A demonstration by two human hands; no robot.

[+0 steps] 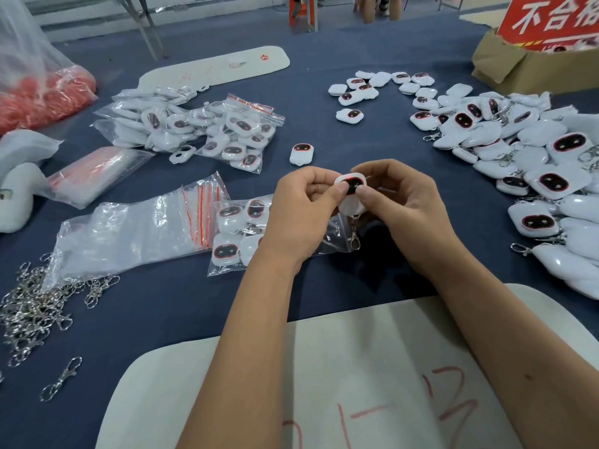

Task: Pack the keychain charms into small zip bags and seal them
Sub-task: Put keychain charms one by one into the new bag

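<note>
We hold one white charm (pixel 351 186) with a dark, red-rimmed face above the middle of the worktop (pixel 372 150), pinched from both sides. Our left hand (pixel 306 210) curls its fingers round the charm's left edge with the thumb on its face; our right hand (pixel 400 205) grips the right edge the same way. A metal clasp (pixel 355 239) hangs from the charm below our fingers.

Just beneath and to the left lies a zip bag (pixel 240 233) already holding several charms. Left of it sits a stack of empty zip bags (pixel 129 234) with red seal strips. At the near left we see a heap of loose metal clasps (pixel 29 309). Farther left and back lie more filled bags (pixel 207 131).

On the right a big pile of loose charms (pixel 531 157) spreads toward the far side, with one single charm (pixel 301 153) lying just beyond our hands. A cardboard box (pixel 522 66) stands at the far right, and a white board (pixel 340 384) with red marks lies under our forearms.
</note>
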